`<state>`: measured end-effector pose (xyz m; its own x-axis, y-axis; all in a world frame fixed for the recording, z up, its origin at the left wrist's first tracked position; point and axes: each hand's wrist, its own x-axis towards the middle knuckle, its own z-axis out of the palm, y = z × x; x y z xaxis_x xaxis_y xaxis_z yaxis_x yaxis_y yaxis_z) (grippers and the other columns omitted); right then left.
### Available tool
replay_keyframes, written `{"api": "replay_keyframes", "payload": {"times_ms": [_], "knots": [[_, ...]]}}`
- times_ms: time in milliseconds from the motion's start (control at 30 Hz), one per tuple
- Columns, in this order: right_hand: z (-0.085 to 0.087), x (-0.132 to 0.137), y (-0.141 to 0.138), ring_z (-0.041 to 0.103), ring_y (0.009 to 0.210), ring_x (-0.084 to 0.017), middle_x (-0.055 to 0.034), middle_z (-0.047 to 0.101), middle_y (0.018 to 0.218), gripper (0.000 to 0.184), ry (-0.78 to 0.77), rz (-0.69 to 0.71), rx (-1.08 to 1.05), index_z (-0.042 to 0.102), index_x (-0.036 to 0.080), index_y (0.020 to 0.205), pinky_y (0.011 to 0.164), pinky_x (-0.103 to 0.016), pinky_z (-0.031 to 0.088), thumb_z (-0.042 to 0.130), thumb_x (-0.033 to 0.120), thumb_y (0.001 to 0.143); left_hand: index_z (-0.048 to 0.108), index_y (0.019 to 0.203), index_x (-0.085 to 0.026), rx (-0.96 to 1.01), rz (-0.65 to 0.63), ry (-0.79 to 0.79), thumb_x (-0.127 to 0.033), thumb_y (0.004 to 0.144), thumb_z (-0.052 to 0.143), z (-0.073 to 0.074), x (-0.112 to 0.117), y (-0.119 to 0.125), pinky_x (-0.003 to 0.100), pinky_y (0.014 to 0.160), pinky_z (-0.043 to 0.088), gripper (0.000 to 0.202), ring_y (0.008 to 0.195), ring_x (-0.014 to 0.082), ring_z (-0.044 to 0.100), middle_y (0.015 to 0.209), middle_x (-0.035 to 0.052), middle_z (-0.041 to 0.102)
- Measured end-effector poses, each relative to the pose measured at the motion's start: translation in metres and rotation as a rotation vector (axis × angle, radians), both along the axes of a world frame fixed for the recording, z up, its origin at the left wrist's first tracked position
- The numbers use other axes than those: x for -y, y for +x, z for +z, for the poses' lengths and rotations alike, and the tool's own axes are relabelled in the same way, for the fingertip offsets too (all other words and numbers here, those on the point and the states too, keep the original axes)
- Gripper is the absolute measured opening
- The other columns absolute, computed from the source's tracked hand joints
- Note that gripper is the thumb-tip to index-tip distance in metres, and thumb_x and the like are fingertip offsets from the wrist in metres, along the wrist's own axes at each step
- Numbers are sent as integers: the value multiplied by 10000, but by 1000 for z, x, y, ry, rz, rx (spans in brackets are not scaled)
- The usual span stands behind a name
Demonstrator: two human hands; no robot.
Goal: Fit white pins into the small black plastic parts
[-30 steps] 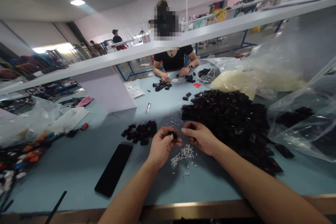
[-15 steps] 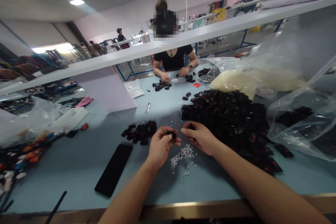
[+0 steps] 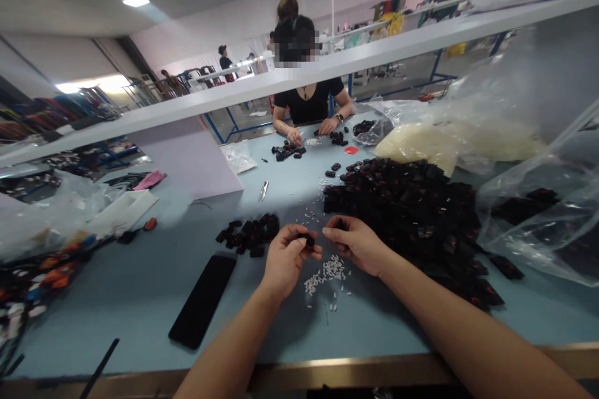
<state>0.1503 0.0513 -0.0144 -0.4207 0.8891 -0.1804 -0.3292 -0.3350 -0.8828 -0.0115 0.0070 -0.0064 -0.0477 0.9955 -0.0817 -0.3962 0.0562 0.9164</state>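
My left hand (image 3: 286, 257) is closed on a small black piece (image 3: 307, 239), pinched between thumb and fingers. Just to its right, my right hand (image 3: 358, 243) has thumb and fingers closed; a dark piece (image 3: 342, 223) shows at its fingers, too small to name. The hands are close but apart. In front of them lies a scatter of small white plastic bits (image 3: 333, 268). Left of my left hand is a small heap of black pieces with red marks (image 3: 253, 234). A large pile of similar black pieces (image 3: 407, 199) spreads beyond my right hand.
A black phone (image 3: 203, 302) lies left of my left forearm. Small thread snips (image 3: 264, 191) rest farther back. Clear plastic bags (image 3: 552, 224) stand at the right. A white shelf (image 3: 262, 85) crosses the table, and a co-worker (image 3: 309, 103) sits beyond it, hands on black pieces.
Both hands stay almost where they were, still closed, with the left thumb shifted slightly over the black piece. A distant person in the background has moved a little right.
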Motion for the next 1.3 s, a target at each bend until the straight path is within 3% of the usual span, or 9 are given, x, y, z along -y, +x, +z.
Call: {"api": "replay_keyframes", "payload": {"times_ms": [567,800,1300], "knots": [[1,0,0,325,451,-68,67,434,536,342,8,-10,10,542,186,673,439,-240,195,811,386,607,571,858,-155,3,-18,14,-148,716,654,-1,1,0,311,571,560,165,617,179,688,848,67,700],[-3,-1,0,332,451,-66,74,417,520,347,-5,-1,3,537,185,696,440,-229,187,808,390,628,599,992,-148,20,-17,-12,-267,748,744,0,-1,0,290,636,581,308,697,190,720,877,71,714],[-5,-1,0,320,449,-61,85,395,516,346,7,21,-10,522,185,705,430,-212,193,797,386,650,596,889,-151,26,18,7,-342,683,808,-4,-4,-1,277,578,568,352,654,188,713,817,48,709]]}}
